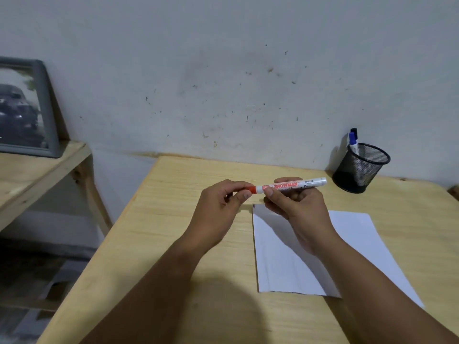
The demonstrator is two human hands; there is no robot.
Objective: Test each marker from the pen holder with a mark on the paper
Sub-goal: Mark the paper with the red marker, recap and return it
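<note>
Now I see right hand (pixel 296 209) fingers holding marker (pixel 290 185) barrel | left hand (pixel 223 209) fingers pinching its red cap | held level above bench (pixel 173 219), over paper (pixel 280 264) | holder (pixel 360 167) behind, by wall.

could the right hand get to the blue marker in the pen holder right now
Probably not yet: the right hand is holding the red marker. The path to the blue marker in the pen holder looks clear otherwise.
</note>
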